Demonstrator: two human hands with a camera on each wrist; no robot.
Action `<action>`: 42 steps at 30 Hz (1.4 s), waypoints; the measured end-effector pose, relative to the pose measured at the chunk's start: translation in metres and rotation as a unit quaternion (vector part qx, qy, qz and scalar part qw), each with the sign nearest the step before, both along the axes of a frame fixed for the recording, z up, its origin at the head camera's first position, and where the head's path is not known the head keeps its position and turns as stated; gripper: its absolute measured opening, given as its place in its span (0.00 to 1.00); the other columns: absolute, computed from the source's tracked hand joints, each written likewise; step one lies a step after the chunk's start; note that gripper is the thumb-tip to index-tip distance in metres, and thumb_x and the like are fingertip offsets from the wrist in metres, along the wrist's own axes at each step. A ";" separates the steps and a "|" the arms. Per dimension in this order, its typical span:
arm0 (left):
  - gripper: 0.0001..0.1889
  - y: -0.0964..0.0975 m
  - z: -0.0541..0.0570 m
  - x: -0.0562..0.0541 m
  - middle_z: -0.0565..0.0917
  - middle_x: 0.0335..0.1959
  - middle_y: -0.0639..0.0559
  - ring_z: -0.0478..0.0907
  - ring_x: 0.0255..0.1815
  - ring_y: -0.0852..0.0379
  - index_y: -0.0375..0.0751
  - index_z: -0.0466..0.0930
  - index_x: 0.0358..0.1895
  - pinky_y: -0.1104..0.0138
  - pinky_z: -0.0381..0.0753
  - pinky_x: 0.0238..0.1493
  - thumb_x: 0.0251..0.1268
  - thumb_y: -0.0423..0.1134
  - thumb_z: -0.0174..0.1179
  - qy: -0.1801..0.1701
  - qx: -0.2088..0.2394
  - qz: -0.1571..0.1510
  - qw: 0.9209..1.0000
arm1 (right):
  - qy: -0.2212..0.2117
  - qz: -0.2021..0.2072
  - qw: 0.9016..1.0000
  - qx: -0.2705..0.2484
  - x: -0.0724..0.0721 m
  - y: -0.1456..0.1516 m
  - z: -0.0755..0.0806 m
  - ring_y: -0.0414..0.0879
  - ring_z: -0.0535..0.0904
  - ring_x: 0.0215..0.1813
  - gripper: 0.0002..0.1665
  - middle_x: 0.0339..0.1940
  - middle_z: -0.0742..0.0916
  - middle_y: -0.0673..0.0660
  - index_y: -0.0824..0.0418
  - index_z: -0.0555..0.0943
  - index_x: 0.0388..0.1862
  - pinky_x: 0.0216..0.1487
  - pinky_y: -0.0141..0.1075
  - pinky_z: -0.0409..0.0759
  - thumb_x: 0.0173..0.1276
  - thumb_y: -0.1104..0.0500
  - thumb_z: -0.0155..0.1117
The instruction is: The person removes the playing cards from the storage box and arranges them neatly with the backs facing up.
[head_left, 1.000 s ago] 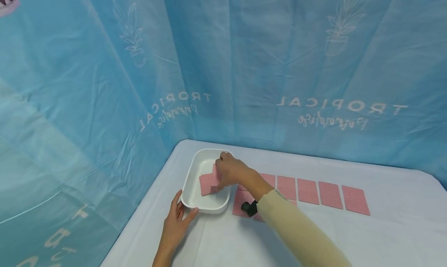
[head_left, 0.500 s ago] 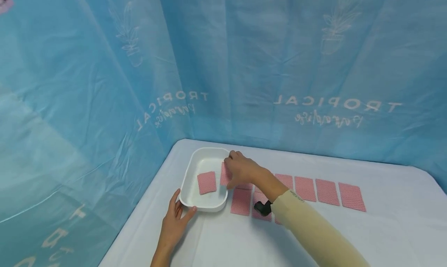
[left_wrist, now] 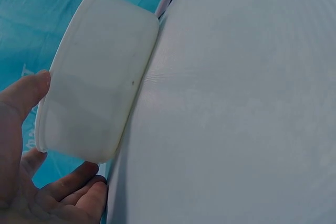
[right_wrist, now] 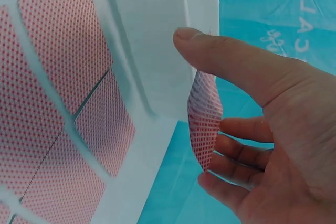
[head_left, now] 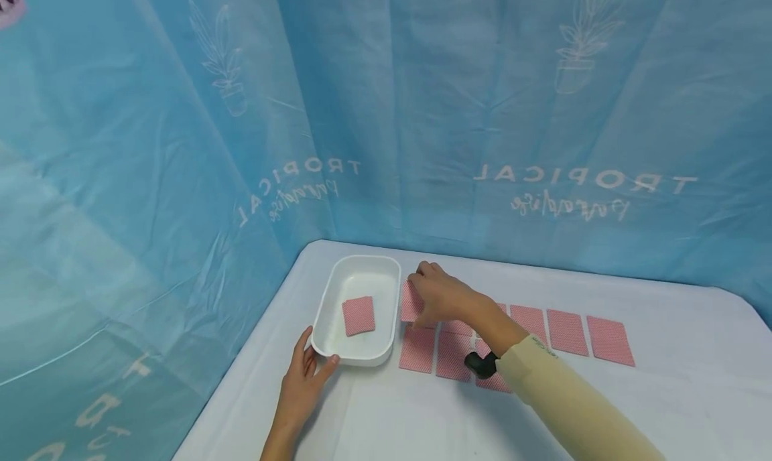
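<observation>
In the head view, my left hand [head_left: 299,387] grips the near left corner of a white plastic tub [head_left: 368,278]. The left wrist view has its thumb on the tub's rim and the other fingers around the end. A red-patterned playing card [head_left: 358,315] lies face down inside the tub. Just right of the tub, my right hand [head_left: 445,295] holds another playing card [right_wrist: 205,121] above the table, slightly bowed between thumb and fingertips in the right wrist view. Beneath and beside this hand, more face-down cards [head_left: 454,357] lie in two rows, partly hidden by the forearm.
The far row runs rightward to a last card [head_left: 610,340]. A white cloth [head_left: 386,421] covers the table. Blue printed curtains [head_left: 482,112] hang behind it and along the left side. A black wrist device [head_left: 480,365] sits under the right wrist.
My right hand has moved right, out from over the tub, carrying a playing card. One card stays in the tub, now fully in view. The left hand keeps its place.
</observation>
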State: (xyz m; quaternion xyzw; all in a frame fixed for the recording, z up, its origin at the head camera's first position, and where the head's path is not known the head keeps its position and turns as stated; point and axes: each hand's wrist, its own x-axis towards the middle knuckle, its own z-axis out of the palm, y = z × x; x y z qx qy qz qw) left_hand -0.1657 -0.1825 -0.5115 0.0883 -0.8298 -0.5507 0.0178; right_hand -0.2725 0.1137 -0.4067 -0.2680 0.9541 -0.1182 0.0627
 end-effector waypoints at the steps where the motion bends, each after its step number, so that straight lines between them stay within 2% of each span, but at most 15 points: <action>1: 0.46 0.000 0.000 0.000 0.65 0.70 0.44 0.62 0.70 0.53 0.59 0.50 0.76 0.70 0.64 0.64 0.57 0.55 0.68 0.000 0.001 -0.001 1.000 | -0.004 -0.001 1.000 -0.003 0.001 0.003 0.000 0.46 0.65 0.57 0.56 0.54 0.71 0.53 0.62 0.70 0.66 0.51 0.36 0.77 0.41 0.40 0.82; 7: 0.45 0.000 0.001 0.000 0.65 0.70 0.45 0.61 0.70 0.53 0.61 0.49 0.75 0.71 0.63 0.64 0.58 0.54 0.68 0.001 -0.001 -0.005 1.000 | -0.008 -0.003 1.000 -0.007 0.004 0.018 -0.001 0.46 0.65 0.57 0.54 0.54 0.71 0.52 0.61 0.71 0.65 0.52 0.35 0.76 0.41 0.43 0.82; 12: 0.45 0.002 0.003 0.001 0.64 0.70 0.43 0.61 0.70 0.51 0.60 0.49 0.75 0.69 0.63 0.65 0.58 0.54 0.67 0.001 -0.003 -0.004 1.000 | -0.010 -0.002 1.000 0.005 0.007 0.026 -0.006 0.44 0.65 0.55 0.54 0.52 0.71 0.50 0.59 0.71 0.65 0.52 0.34 0.75 0.40 0.41 0.82; 20: 0.45 0.003 0.003 0.001 0.64 0.70 0.42 0.61 0.71 0.50 0.59 0.49 0.76 0.69 0.62 0.66 0.59 0.55 0.66 -0.004 -0.009 -0.002 1.000 | -0.005 -0.005 1.000 0.001 0.019 0.038 -0.010 0.43 0.66 0.53 0.54 0.51 0.72 0.50 0.60 0.71 0.64 0.51 0.33 0.76 0.40 0.41 0.82; 27: 0.46 0.001 0.002 0.000 0.65 0.70 0.43 0.61 0.70 0.52 0.62 0.49 0.76 0.71 0.63 0.64 0.58 0.56 0.67 -0.012 -0.018 -0.003 1.000 | -0.008 -0.014 1.000 -0.011 0.029 0.052 -0.013 0.45 0.66 0.53 0.52 0.50 0.71 0.51 0.62 0.70 0.63 0.48 0.36 0.77 0.41 0.43 0.82; 34: 0.45 -0.001 0.000 -0.001 0.65 0.70 0.41 0.62 0.70 0.51 0.58 0.49 0.76 0.69 0.63 0.65 0.59 0.56 0.66 0.004 -0.016 -0.009 1.000 | -0.020 -0.021 0.999 -0.013 0.035 0.062 -0.020 0.45 0.65 0.54 0.53 0.51 0.71 0.51 0.61 0.69 0.64 0.50 0.37 0.76 0.42 0.43 0.82; 42: 0.45 0.002 0.001 0.002 0.65 0.70 0.43 0.61 0.70 0.52 0.60 0.49 0.76 0.70 0.63 0.64 0.58 0.55 0.67 -0.007 -0.006 -0.003 1.000 | -0.024 -0.030 0.999 -0.024 0.046 0.080 -0.028 0.47 0.66 0.56 0.54 0.52 0.71 0.52 0.62 0.69 0.64 0.50 0.40 0.78 0.40 0.44 0.83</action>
